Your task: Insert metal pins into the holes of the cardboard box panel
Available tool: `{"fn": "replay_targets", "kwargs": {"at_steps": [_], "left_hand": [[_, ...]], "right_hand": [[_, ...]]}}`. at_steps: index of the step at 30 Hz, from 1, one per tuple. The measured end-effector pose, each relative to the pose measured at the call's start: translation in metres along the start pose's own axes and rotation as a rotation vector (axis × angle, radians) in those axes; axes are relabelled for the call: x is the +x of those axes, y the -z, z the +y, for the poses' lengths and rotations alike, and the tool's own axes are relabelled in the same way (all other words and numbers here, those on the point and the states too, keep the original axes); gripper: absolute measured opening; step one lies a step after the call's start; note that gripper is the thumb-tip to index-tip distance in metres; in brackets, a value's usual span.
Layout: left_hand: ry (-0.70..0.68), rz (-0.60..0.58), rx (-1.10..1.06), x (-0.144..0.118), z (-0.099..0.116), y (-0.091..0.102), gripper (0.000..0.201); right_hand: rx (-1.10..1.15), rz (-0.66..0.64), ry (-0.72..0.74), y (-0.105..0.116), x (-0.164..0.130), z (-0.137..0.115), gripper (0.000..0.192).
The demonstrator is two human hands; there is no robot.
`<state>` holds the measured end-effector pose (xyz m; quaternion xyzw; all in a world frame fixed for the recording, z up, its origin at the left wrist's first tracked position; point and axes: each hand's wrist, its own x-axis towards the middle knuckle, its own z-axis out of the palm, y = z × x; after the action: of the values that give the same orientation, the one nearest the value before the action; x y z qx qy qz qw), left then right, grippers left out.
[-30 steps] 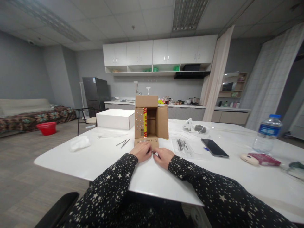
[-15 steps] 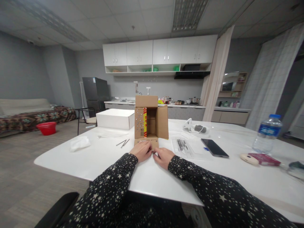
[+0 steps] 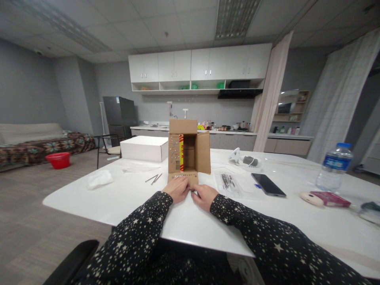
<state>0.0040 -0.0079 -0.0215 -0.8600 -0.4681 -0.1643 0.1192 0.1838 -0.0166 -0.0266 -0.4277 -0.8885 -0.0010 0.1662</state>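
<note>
A cardboard box (image 3: 203, 152) stands on the table with its open side toward me. Its front flap (image 3: 194, 180) lies down on the tabletop and carries a row of small round studs; more studs dot the left flap (image 3: 174, 152) beside a red and yellow tape strip. My left hand (image 3: 178, 189) rests on the front flap, fingers curled together at its near edge. Close by on the right, my right hand (image 3: 204, 196) has thumb and fingers pinched at that same edge. Something tiny sits between the fingertips, too small to name.
The white table (image 3: 133, 206) also holds a white box (image 3: 144, 148), two thin metal rods (image 3: 155, 179), crumpled tissue (image 3: 100, 179), a clear plastic case (image 3: 228, 184) with dark slim pieces, a phone (image 3: 268, 185), a water bottle (image 3: 334, 168) and a maroon box (image 3: 331, 199).
Both hands stay almost in the same place at the flap's near edge, with only a slight shift of the fingers. The box and other things have not moved.
</note>
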Motion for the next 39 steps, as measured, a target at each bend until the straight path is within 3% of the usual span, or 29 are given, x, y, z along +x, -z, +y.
{"fn": "replay_targets", "kwargs": {"at_steps": [14,28,39], "left_hand": [[0.034,0.069,-0.021,0.004,-0.004,0.0,0.015],[-0.049,0.299,0.061,0.003,-0.008,0.001,0.012],[-0.149,0.297,0.03,0.005,-0.013,-0.007,0.018]], "right_hand": [[0.008,-0.008,-0.018,0.002,0.0,-0.002,0.026],[0.012,-0.01,-0.029,0.0,0.0,0.0,0.025],[-0.004,-0.007,-0.008,0.0,0.001,0.0,0.026]]}}
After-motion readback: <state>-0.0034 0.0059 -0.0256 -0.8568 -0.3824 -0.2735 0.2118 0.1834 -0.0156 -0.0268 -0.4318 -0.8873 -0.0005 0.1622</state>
